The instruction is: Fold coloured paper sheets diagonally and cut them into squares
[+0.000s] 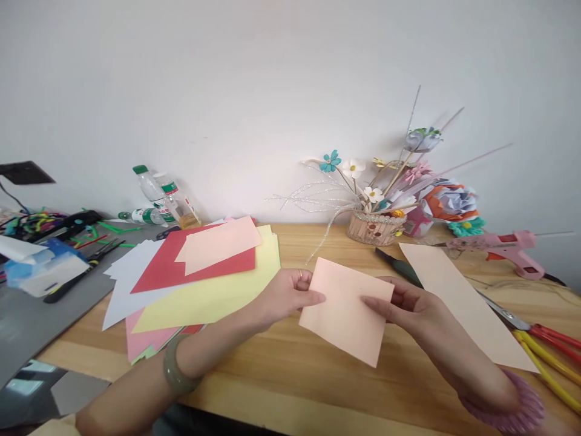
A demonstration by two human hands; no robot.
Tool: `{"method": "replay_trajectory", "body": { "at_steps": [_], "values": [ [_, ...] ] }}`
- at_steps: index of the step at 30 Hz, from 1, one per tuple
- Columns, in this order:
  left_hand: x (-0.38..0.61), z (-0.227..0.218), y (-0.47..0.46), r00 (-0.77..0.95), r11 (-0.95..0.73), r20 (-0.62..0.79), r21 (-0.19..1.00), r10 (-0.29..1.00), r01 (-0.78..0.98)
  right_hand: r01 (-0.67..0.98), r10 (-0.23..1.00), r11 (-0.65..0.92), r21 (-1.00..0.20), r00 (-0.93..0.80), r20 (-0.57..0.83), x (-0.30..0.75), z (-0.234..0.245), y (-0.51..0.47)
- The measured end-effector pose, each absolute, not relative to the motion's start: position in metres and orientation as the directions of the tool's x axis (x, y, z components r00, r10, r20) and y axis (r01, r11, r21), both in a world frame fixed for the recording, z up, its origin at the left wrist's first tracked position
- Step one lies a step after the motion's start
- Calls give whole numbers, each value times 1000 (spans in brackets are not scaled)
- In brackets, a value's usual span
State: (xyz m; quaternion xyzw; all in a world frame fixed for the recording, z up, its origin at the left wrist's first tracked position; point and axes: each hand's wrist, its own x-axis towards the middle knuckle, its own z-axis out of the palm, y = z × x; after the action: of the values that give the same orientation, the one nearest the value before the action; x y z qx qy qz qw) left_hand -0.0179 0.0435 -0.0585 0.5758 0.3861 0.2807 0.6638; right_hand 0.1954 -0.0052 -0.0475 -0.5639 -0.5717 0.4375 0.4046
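Observation:
A square sheet of peach paper (342, 324) is held up above the wooden table, between my two hands. My left hand (290, 293) pinches its left edge, thumb on the front face and fingers behind. At the right edge my right hand (406, 306) grips it the same way, with the fingers partly hidden by the sheet. A long peach paper strip (467, 306) lies beyond my right wrist. To the left of my hands is a stack of coloured paper, with yellow (218, 300), red (158, 266) and peach sheets (224, 242) on top.
Scissors with red and yellow handles (540, 336) lie at the right, near a pink glue gun (517, 251). A basket of craft flowers (374, 227) stands by the wall. Plastic bottles (175, 203) are behind the paper stack; pliers (84, 272) lie on the grey surface at left.

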Motion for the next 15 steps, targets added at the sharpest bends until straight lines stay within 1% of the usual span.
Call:
{"method": "replay_trajectory", "body": {
  "at_steps": [3,6,8,11,13,15],
  "values": [
    [-22,-56,45,586,186,-237,972,775,147,324,997,-58,-944,-36,-74,199,-42,-5],
    [-25,-51,48,656,154,-269,961,706,229,358,991,-72,-931,-81,-108,200,-39,-1],
    [-26,-50,51,717,90,-294,947,632,310,373,984,-63,-926,-129,-119,198,-42,2],
    [-24,-53,56,775,-54,-327,906,541,419,412,975,-23,-911,-192,-112,194,-54,8],
    [-22,-57,59,773,-152,-321,870,548,469,462,971,12,-887,-216,-99,193,-65,12],
    [-19,-61,59,735,-263,-269,813,622,520,522,974,54,-851,-217,-71,193,-76,14]
  ]
}}
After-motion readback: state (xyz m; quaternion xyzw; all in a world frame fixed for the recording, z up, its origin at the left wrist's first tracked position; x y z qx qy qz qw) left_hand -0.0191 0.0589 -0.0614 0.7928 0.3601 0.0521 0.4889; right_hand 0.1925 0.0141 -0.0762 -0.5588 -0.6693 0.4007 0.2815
